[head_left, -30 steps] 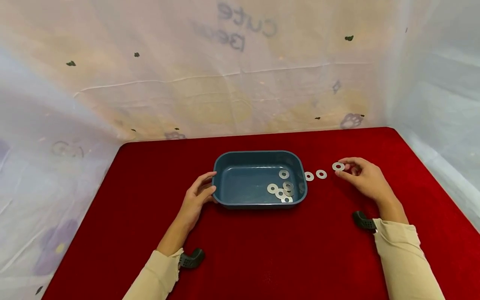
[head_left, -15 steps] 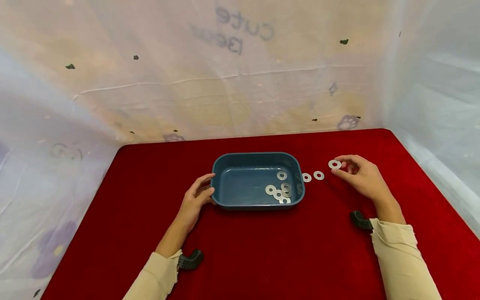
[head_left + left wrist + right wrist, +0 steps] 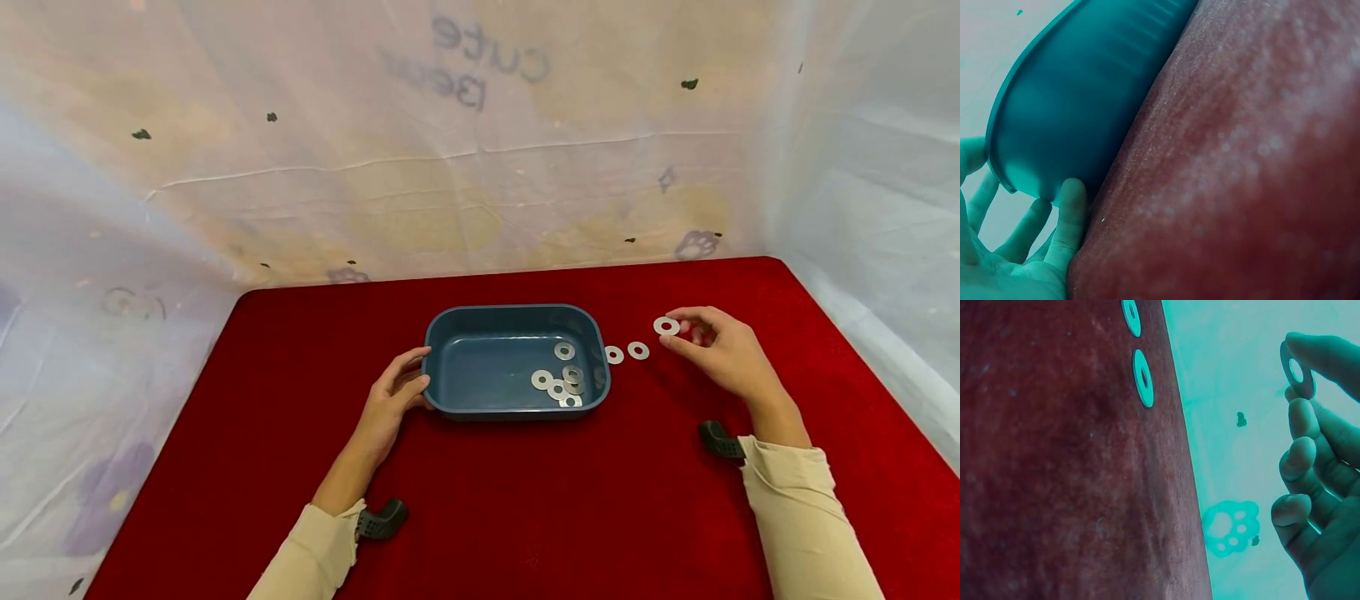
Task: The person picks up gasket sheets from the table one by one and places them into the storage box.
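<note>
My right hand (image 3: 723, 346) pinches a flat metal washer (image 3: 657, 326) between thumb and index finger, above the red tabletop. In the right wrist view that washer (image 3: 1307, 388) stands on edge at the fingertips, while the other fingers are bent and hold nothing. My left hand (image 3: 390, 400) touches the left end of a blue rectangular tub (image 3: 480, 367), with fingertips at its rim. Against the outer wall of the tub (image 3: 1066, 112), the left wrist view shows fingers (image 3: 1072, 203) spread and fairly straight. Several washers (image 3: 536, 380) lie in the tub's right part, some overlapping.
Two more washers lie on the red cloth right of the tub: one (image 3: 619, 356) close by its right wall, another (image 3: 631, 351) slightly farther right. A pale printed sheet (image 3: 480, 200) rises behind the table's far edge, with similar sheets at both sides.
My right hand has shifted slightly left and away with the pinched washer. The left hand and the tub keep their places, and the head view has moved a little.
</note>
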Available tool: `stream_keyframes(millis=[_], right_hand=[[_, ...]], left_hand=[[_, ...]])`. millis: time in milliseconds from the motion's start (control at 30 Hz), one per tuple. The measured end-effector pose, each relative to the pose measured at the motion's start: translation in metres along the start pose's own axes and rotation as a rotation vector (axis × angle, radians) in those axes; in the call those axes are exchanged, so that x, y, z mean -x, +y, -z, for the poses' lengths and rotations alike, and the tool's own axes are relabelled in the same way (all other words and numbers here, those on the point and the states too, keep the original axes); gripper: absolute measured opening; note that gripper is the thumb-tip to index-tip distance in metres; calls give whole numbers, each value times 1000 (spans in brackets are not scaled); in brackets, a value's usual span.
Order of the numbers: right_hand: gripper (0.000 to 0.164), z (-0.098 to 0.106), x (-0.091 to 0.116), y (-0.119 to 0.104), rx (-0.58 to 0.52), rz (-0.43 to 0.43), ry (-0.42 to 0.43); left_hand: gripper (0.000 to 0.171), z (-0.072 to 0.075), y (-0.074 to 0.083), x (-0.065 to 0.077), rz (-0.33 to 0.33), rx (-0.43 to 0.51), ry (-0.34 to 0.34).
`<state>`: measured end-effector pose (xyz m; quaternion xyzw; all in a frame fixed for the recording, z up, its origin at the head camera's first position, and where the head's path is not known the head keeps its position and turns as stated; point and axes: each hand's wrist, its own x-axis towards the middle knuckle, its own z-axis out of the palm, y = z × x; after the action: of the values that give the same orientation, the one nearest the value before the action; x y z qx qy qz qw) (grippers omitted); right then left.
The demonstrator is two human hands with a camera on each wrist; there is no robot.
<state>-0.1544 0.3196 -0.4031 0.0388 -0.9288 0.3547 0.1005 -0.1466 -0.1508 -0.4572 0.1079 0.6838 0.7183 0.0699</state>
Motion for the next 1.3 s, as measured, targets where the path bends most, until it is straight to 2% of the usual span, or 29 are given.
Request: stream_keyframes(millis=[500, 1300], right_hand=[[34, -2, 6, -5, -18, -9, -8], [30, -3, 0, -23, -91, 52, -12]], left_hand=[[48, 1, -4, 3, 6, -5, -13], [48, 0, -1, 0, 9, -8, 4]])
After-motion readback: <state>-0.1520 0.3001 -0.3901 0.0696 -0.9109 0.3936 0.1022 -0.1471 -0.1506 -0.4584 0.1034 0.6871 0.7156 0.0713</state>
